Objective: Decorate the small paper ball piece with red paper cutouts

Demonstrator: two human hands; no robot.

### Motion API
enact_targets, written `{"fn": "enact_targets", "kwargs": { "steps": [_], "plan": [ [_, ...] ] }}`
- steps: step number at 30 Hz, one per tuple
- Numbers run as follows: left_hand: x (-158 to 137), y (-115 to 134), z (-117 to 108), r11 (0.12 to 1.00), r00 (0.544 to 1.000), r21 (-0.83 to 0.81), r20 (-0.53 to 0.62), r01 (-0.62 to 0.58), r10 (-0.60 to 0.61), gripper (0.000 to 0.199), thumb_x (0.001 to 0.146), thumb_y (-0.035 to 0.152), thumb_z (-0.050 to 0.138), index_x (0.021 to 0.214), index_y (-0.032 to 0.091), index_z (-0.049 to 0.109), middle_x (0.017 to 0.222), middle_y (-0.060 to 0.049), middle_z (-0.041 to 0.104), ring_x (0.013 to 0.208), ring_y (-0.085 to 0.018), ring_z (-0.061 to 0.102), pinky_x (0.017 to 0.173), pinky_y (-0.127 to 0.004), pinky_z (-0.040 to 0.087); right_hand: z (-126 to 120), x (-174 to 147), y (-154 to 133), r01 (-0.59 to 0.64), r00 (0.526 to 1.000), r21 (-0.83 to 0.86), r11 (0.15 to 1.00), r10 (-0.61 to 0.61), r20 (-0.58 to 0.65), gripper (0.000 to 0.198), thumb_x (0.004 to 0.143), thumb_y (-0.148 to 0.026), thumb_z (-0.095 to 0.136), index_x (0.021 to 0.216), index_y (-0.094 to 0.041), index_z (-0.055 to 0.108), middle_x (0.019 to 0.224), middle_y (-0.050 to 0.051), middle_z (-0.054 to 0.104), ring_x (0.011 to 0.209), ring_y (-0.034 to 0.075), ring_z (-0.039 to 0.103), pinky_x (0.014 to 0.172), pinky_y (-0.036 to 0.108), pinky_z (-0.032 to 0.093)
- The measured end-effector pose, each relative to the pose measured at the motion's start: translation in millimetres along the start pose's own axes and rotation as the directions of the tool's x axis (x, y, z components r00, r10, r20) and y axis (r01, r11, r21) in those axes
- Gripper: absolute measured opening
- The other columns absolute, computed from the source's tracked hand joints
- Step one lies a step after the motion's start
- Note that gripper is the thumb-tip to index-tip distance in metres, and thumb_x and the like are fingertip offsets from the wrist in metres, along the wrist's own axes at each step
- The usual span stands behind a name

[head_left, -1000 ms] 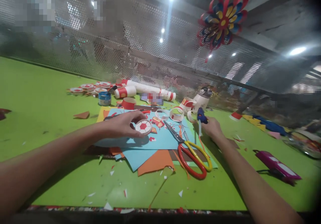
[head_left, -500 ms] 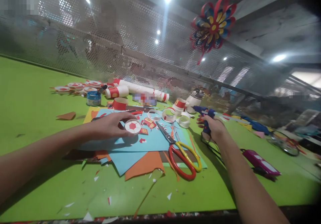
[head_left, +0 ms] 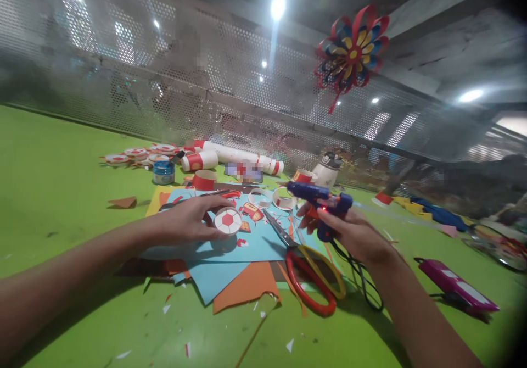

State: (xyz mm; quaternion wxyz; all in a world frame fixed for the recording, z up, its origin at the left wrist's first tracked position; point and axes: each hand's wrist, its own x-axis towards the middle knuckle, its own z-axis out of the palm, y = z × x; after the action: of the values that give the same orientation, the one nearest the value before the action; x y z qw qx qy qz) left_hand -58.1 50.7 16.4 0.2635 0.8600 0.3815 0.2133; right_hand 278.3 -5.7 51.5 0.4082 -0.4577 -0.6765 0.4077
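Between the thumb and fingers of my left hand (head_left: 196, 218) is a small round disc (head_left: 228, 222), white with a red soccer-ball pattern, held over the blue paper (head_left: 255, 247). My right hand (head_left: 349, 233) grips a dark blue glue gun (head_left: 317, 195) by its handle. A red light glows on its body and the nozzle points left, toward the disc but apart from it. Scissors (head_left: 304, 263) with one red and one yellow handle lie partly spread on the paper between my hands. White paper rings (head_left: 260, 198) and red-and-white paper scraps (head_left: 251, 212) lie beyond the disc.
Several soccer-patterned discs (head_left: 135, 152) are piled at the back left, by a blue jar (head_left: 163, 172). White tubes (head_left: 242, 157) and a white bottle (head_left: 328, 169) stand or lie behind. A purple object (head_left: 457, 285) lies at right. A paper flower (head_left: 353, 54) hangs above.
My right hand has lifted the glue gun and brought it left, closer to the disc. My left hand still holds the disc. The whole view has shifted slightly.
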Motion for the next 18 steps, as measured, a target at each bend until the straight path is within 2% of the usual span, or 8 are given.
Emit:
{"fn": "enact_targets", "kwargs": {
  "steps": [2,5,10,14,18],
  "plan": [
    [-0.8,1.8,0.0,1.000,1.000,0.028,-0.010,-0.001,0.001,0.063,0.074,0.044,0.068,0.131,0.021,0.052,0.140,-0.013,0.053,0.121,-0.031,0.053,0.095,-0.040,0.045,7.6,-3.9,-3.0,-0.045,0.994,-0.099,0.994,0.054,0.093,0.036,0.085,-0.049,0.062,0.100,-0.016,0.068,0.090,0.010,0.072,0.079,0.019,0.066,0.065,0.030,0.048],
    [-2.0,6.7,-0.3,1.000,1.000,0.029,0.007,0.008,-0.009,0.063,0.075,0.045,0.067,0.130,0.020,0.052,0.139,-0.013,0.053,0.117,-0.031,0.056,0.091,-0.039,0.048,14.4,-6.3,-7.0,-0.050,0.985,-0.204,0.978,0.083,0.154,0.041,0.084,-0.055,0.060,0.092,-0.015,0.069,0.085,0.009,0.072,0.076,0.018,0.065,0.064,0.028,0.047],
    [-3.2,13.7,-0.9,1.000,1.000,0.023,0.009,-0.009,0.008,0.056,0.075,0.039,0.067,0.128,0.022,0.054,0.137,-0.010,0.055,0.114,-0.028,0.057,0.089,-0.037,0.048,18.0,-4.1,-10.7,-0.040,0.973,-0.217,0.975,0.087,0.212,0.048,0.082,-0.061,0.058,0.091,-0.015,0.069,0.085,0.009,0.072,0.076,0.018,0.065,0.067,0.030,0.050],
    [-4.2,13.5,-1.0,0.997,0.998,0.051,0.011,-0.054,0.054,0.048,0.077,0.039,0.066,0.122,0.023,0.057,0.132,-0.008,0.058,0.115,-0.028,0.056,0.091,-0.037,0.047,21.4,4.4,-22.0,-0.010,0.953,-0.254,0.967,0.085,0.289,0.041,0.086,-0.055,0.057,0.093,-0.015,0.067,0.082,0.007,0.070,0.073,0.016,0.063,0.066,0.028,0.050],
    [-5.6,11.8,-1.1,0.995,0.999,0.082,0.002,-0.051,0.051,0.051,0.077,0.042,0.068,0.123,0.022,0.056,0.134,-0.008,0.056,0.119,-0.028,0.054,0.095,-0.038,0.045,23.7,14.8,-38.7,0.066,0.942,-0.314,0.947,0.044,0.333,0.036,0.089,-0.050,0.054,0.086,-0.017,0.068,0.076,0.005,0.068,0.065,0.013,0.060,0.059,0.025,0.049]
  ]
}}
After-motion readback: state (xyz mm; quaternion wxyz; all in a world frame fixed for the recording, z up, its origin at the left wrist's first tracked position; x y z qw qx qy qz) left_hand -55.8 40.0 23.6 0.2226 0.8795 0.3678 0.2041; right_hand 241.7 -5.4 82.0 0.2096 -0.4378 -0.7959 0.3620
